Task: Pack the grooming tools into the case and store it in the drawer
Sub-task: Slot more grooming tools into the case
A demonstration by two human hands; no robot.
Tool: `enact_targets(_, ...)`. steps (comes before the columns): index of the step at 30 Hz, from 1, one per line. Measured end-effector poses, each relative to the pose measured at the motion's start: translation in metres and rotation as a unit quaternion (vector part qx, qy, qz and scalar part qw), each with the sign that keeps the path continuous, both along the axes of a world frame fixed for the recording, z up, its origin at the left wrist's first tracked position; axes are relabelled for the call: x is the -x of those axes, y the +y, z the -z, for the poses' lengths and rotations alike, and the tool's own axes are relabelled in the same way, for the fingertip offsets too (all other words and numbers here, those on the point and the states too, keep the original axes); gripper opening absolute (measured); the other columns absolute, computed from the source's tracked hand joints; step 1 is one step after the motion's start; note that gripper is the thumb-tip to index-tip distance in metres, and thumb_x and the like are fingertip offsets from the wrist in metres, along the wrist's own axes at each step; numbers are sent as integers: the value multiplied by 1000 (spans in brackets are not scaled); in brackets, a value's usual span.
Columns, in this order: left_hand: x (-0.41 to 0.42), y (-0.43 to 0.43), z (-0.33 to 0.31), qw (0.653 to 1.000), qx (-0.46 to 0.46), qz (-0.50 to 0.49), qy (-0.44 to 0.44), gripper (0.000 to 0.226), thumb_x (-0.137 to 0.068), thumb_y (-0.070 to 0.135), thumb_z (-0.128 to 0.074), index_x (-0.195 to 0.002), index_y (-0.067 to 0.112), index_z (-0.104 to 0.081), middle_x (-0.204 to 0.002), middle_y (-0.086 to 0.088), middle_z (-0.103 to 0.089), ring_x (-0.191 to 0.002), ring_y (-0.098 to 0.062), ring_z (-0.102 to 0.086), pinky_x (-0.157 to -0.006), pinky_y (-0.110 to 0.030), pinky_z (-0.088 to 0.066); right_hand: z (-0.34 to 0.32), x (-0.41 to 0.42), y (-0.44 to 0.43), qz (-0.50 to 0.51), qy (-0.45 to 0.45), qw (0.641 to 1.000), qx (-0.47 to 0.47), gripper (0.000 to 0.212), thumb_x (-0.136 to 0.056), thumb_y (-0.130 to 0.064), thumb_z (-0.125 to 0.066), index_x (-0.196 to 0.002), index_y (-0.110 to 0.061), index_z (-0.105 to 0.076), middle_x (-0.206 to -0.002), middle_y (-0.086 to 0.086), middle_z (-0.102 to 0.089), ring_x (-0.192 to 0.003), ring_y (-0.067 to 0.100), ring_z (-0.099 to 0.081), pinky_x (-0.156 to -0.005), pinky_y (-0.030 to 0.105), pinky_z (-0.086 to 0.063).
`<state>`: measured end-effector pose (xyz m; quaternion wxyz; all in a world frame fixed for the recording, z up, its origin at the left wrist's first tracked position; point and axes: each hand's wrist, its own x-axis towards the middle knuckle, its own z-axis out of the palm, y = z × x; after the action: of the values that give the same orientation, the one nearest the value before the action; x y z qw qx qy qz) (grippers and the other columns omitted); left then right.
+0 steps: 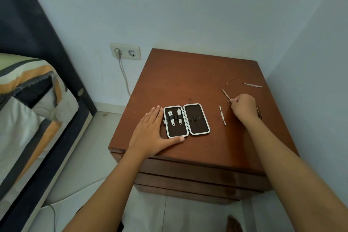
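The grooming case (pixel 199 129) lies open on the brown nightstand (pixel 188 84), two nail clippers (pixel 175 117) strapped in its left half and its right half bare. My left hand (pixel 150 132) rests flat against the case's left edge, fingers spread, thumb along the front edge. My right hand (pixel 243 106) is closed on the looped handle of small scissors (pixel 226 95) lying to the right of the case. A white cuticle tool (pixel 222 115) lies between case and right hand. A thin pick (pixel 228 81) and a metal file (pixel 252 85) lie farther back. Another tool (pixel 259 112) peeks out behind my right wrist.
The nightstand's drawers (pixel 197 177) are shut at its front. It stands in a wall corner, walls behind and on the right. A bed (pixel 28 109) lies to the left, with a wall socket (pixel 125 51) and its cable between. A foot (pixel 234 223) shows on the tiled floor.
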<state>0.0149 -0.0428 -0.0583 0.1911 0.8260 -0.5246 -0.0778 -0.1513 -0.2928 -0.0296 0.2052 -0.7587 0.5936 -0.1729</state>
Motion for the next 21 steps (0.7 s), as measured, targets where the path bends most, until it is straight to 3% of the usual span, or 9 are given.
enact_targets(3, -1, 1, 1, 1000, 1, 9, 0, 120, -58, 92, -29, -149, 18, -4, -159, 4, -3, -144, -8, 2, -116, -27, 2, -7, 0, 31, -59, -40, 997, 17, 25, -89, -19, -54, -87, -3, -72, -90, 25, -69, -89, 41, -60, -79, 42, -49)
enact_targets(8, -5, 3, 1, 998, -8, 53, -14, 104, -68, 80, -26, -149, 20, -1, -158, 5, 0, -143, -4, 5, -115, -26, 7, -7, -5, 115, -165, -75, 983, -2, 18, -89, -20, -54, -79, -12, -67, -88, 10, -60, -94, 29, -55, -84, 38, -43)
enact_targets(14, -4, 3, 1, 997, -43, 63, -33, 101, -69, 78, -14, -149, 18, 2, -158, 3, 4, -143, -7, 8, -115, -29, 8, -9, -12, 167, -185, -2, 982, -19, 23, -93, -25, -48, -85, -10, -63, -105, 10, -59, -107, 26, -49, -81, 38, -45)
enact_targets(21, -2, 5, 4, 995, -60, 72, -41, 99, -71, 76, -9, -148, 16, 6, -158, 0, 7, -143, -10, 11, -114, -31, 10, -16, -16, 176, -166, 89, 982, 3, 29, -94, -25, -43, -100, -6, -63, -110, 12, -58, -112, 28, -48, -79, 39, -46)
